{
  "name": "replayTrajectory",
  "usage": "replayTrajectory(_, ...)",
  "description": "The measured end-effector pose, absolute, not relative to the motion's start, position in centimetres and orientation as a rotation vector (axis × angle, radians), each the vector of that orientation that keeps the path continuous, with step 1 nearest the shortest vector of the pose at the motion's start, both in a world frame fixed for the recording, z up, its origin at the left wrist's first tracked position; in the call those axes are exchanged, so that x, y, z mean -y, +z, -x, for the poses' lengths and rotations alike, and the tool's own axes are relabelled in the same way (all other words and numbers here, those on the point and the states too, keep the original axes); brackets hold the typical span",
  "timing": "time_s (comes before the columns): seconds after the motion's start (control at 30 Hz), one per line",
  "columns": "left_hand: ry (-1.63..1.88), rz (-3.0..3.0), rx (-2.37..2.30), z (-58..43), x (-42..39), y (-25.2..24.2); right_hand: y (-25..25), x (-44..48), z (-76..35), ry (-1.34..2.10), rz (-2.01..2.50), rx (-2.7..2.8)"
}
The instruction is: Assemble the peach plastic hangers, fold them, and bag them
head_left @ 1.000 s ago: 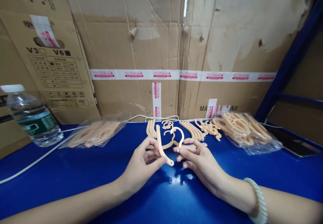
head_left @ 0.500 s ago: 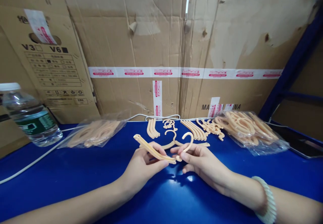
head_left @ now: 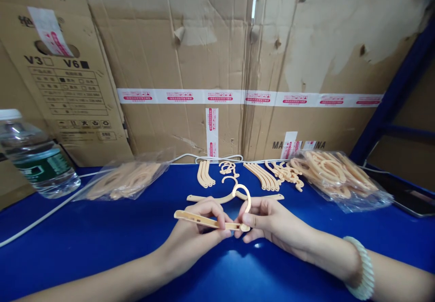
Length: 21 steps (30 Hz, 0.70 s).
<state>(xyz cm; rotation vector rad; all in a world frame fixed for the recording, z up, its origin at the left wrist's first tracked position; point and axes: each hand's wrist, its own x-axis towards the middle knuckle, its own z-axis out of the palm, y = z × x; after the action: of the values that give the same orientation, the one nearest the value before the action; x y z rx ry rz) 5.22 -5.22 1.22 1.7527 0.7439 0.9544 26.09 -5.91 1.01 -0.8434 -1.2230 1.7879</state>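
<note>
My left hand (head_left: pixel 200 229) is closed on a beige plastic hanger arm (head_left: pixel 193 218), which points out to the left. Between the fingers of my right hand (head_left: pixel 268 220) is a beige hanger hook (head_left: pixel 248 202), its curve upward. The arm's inner end meets the base of the hook; whether they are joined I cannot tell. Just behind my hands lies a hanger (head_left: pixel 217 199) with its hook and both arms together on the blue table (head_left: pixel 231 275). Farther back are loose hanger arms (head_left: pixel 205 174) and more hooks (head_left: pixel 227 168).
Clear bags of hanger parts lie at left (head_left: pixel 125 179) and right (head_left: pixel 336 175). More loose arms (head_left: pixel 261 176) and hooks (head_left: pixel 287 173) sit between them. A water bottle (head_left: pixel 41 161) stands far left beside a white cable (head_left: pixel 41 222). Cardboard (head_left: pixel 183 129) walls the back.
The hanger arm has turned in my left hand and lies flatter, its inner end now against the hook's base. My right hand has brought the hook slightly left and down.
</note>
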Motion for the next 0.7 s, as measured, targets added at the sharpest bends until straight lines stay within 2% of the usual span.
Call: replayTrajectory(0.7, 0.921, -1.734, -0.774, -5.58, 5.43, 1.04, 0.08, 6.49, -25.09, 1.538, 0.954, 1.29)
